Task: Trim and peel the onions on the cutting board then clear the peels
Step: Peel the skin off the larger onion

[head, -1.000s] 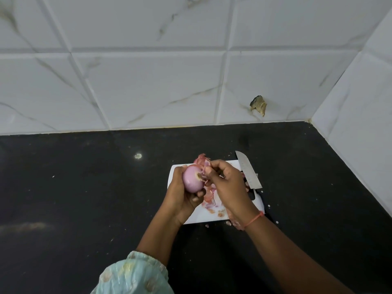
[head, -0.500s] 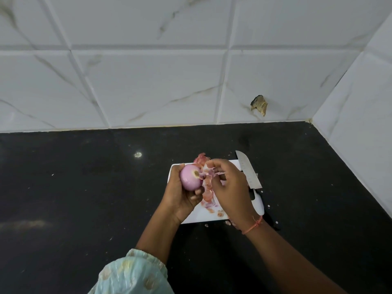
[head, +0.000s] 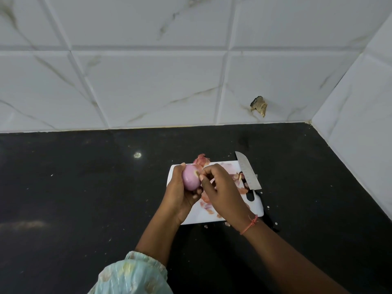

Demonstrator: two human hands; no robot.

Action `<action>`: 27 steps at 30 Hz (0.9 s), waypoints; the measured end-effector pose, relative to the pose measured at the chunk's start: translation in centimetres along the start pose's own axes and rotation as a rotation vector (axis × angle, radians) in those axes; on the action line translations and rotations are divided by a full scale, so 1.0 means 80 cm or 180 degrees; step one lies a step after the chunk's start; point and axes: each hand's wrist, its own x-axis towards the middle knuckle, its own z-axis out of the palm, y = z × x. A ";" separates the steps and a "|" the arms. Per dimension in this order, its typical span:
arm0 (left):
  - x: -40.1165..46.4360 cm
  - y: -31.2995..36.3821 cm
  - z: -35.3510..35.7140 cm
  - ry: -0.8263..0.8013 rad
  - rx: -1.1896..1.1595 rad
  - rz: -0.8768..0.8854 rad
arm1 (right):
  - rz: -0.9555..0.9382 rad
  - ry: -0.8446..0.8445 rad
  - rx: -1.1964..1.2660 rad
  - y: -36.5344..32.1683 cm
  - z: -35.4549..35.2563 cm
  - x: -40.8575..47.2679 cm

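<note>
Since a moment ago the right hand (head: 224, 194) has shifted its pinch on the onion (head: 191, 177): the strip of skin that trailed from its fingers half a second ago is no longer stretched between hand and bulb, and its fingertips (head: 202, 177) now sit bunched together right at the onion's brownish end. Whether they hold a shred of peel there is too small to tell. The onion itself has barely moved; pale pink and mostly bare, it is held above the left part of the white cutting board (head: 229, 215), with the left hand (head: 180, 196) wrapped round it from the left and below, thumb on top and fingers curled underneath. Loose peels (head: 206, 201) lie scattered on the board beneath the hands, with more at its far edge. A knife (head: 248, 172) rests as before along the board's right side, its tip reaching onto the black counter (head: 84, 187). An orange thread (head: 250, 223) circles the right wrist.
</note>
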 end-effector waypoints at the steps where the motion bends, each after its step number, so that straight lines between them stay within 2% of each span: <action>1: -0.002 0.000 0.001 0.0003 0.0011 0.0018 | -0.0046 -0.0009 -0.0060 0.001 0.000 0.000; 5: -0.004 -0.001 0.003 0.0094 -0.0093 0.0073 | -0.0151 -0.0080 0.0138 -0.003 -0.002 -0.004; 8: -0.004 0.004 0.000 0.0138 -0.0071 -0.0035 | 0.0201 0.0008 0.0412 -0.006 -0.001 -0.006; 10: -0.002 0.004 -0.003 0.0124 -0.0065 -0.0104 | 0.0412 0.0233 0.0190 0.004 -0.003 -0.002; 13: -0.002 0.002 -0.006 0.0092 -0.0103 -0.0163 | 0.0445 0.0275 -0.0473 0.020 -0.011 0.001; 15: 0.000 0.001 -0.007 0.0078 -0.0132 -0.0188 | 0.0411 0.0423 -0.0529 0.021 -0.017 0.001; 19: 0.000 0.001 -0.008 0.0054 -0.0189 -0.0209 | 0.0222 0.0725 -0.0170 0.009 -0.020 0.000; 24: 0.002 0.001 -0.006 0.0020 -0.0465 -0.0353 | 0.0201 0.0099 0.0592 -0.015 -0.010 -0.007; 27: 0.004 0.001 -0.009 -0.0093 -0.0585 -0.0522 | 0.0241 0.0383 0.0679 -0.010 -0.009 -0.004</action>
